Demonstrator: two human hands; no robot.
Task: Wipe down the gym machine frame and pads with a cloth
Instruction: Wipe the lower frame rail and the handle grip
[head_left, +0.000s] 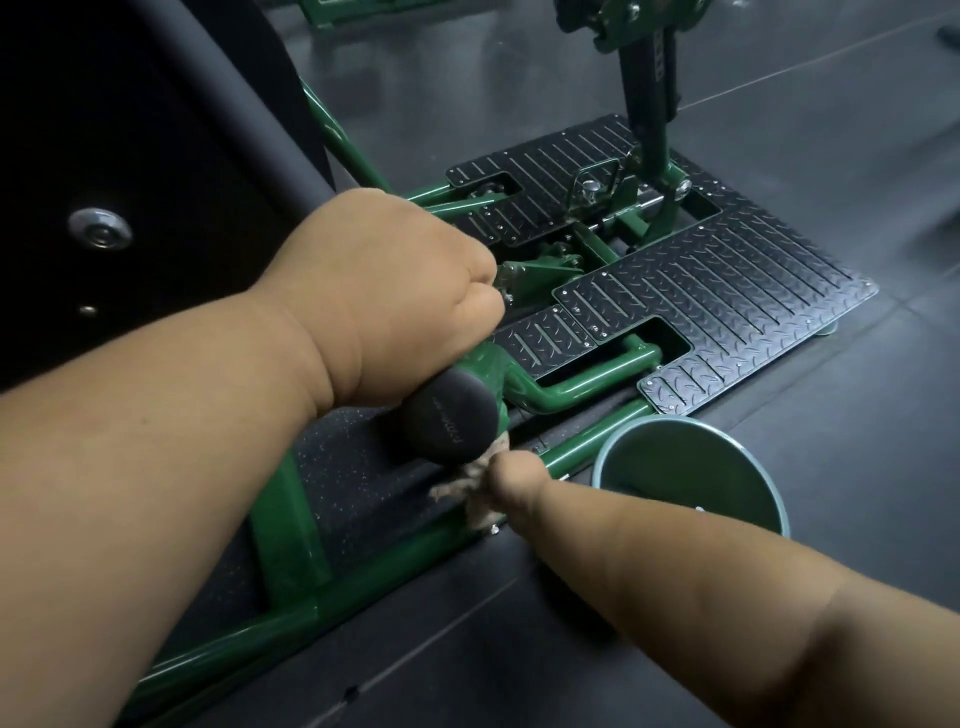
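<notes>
We are part-way through the frame work, down at the lower tubing. Our left hand (400, 291) has its grip closed around the black handle (449, 423), steadying it. Just below that handle, our right hand (511, 480) pinches the tan cloth (467, 486), bunched against the green frame rail (363, 566). A green bucket (691, 480) sits on the floor just right of the handle. The black pad (130, 156), up and left of the handle, looks yet to be done. Next, we judge, the cloth should slide along the rail with firm pressure.
</notes>
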